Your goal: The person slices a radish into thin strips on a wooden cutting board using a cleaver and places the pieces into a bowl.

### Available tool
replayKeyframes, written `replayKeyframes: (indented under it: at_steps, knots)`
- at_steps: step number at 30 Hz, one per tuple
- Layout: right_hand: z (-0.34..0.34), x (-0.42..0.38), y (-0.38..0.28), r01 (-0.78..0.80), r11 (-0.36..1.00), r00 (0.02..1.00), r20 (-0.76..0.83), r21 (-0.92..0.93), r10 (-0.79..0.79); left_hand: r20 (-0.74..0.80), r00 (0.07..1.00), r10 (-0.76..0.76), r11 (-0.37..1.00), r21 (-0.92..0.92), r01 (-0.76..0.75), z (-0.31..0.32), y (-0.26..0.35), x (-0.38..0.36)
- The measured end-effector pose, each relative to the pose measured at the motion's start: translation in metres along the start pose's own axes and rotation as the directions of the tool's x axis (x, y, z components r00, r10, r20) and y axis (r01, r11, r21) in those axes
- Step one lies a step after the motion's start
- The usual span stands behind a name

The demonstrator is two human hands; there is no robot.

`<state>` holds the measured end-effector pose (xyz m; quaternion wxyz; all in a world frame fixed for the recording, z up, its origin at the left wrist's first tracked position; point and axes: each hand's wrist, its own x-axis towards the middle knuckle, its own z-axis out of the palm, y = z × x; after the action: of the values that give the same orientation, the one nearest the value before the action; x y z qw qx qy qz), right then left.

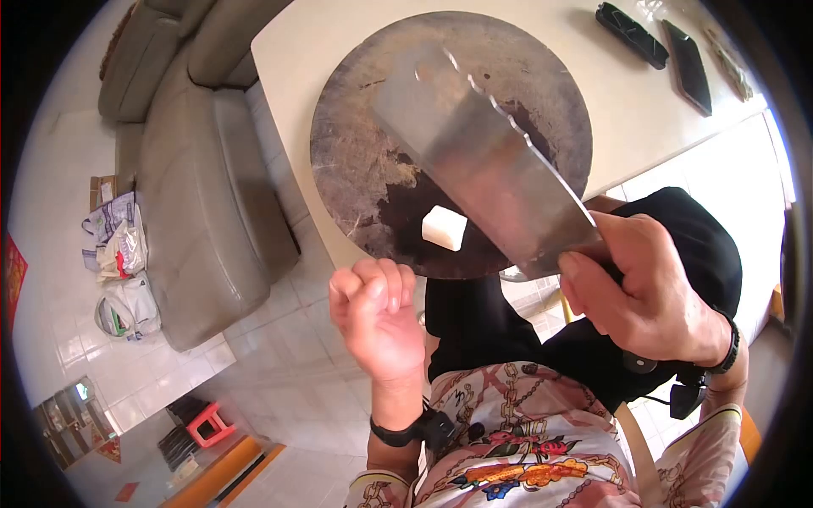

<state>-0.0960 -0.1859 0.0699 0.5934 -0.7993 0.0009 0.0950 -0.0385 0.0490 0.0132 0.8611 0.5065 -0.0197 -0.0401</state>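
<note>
Cleaver [500, 161] is in the right hand [639, 284], whose fingers and thumb are closed around its handle end. From that grip the broad metal blade slants forward and to the left, over the round chopping board [347, 140], with one flat face in view; whether it touches the wood, I cannot tell. A small white block [444, 229] lies on the board, left of the right hand's grip and just beside the lower blade. The left hand [381, 317] is closed in a loose curl near the board's rim, well apart from the grip on the cleaver, and nothing shows in its fingers. The board sits on a pale table [292, 51]. Ahead of the right hand's grip, a black case [631, 35] and a dark flat object [688, 68] lie near the table's edge.
</note>
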Motion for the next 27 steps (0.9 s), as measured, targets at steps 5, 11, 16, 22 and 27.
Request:
replayKeyframes:
  at_steps: [5, 11, 16, 22, 27]
  knots:
    - [0.006, 0.0, -0.002, -0.102, 0.983, 0.994, -0.034, 0.151, 0.109, 0.241, 0.922, -0.305, 0.651, -0.654, 0.386, -0.006, 0.008, -0.001]
    - [0.002, -0.005, -0.003, -0.195, 0.977, 0.98, -0.031, 0.09, 0.199, 0.202, 0.928, -0.314, 0.745, -0.553, 0.373, -0.003, 0.007, -0.006]
    - [0.006, -0.011, 0.015, -0.048, 0.999, 0.995, -0.086, -0.018, 0.046, 0.095, 0.973, -0.209, 0.94, -0.255, 0.227, 0.006, 0.004, -0.013]
    - [0.012, -0.02, 0.013, 0.099, 0.92, 0.992, -0.029, -0.378, -0.119, 0.101, 0.951, 0.291, 0.823, 0.481, -0.303, 0.002, -0.013, -0.007]
    - [0.019, -0.023, 0.012, 0.245, 0.843, 0.969, 0.086, -0.479, -0.233, 0.608, 0.66, 0.442, 0.129, 0.684, -0.718, -0.01, -0.028, 0.008]
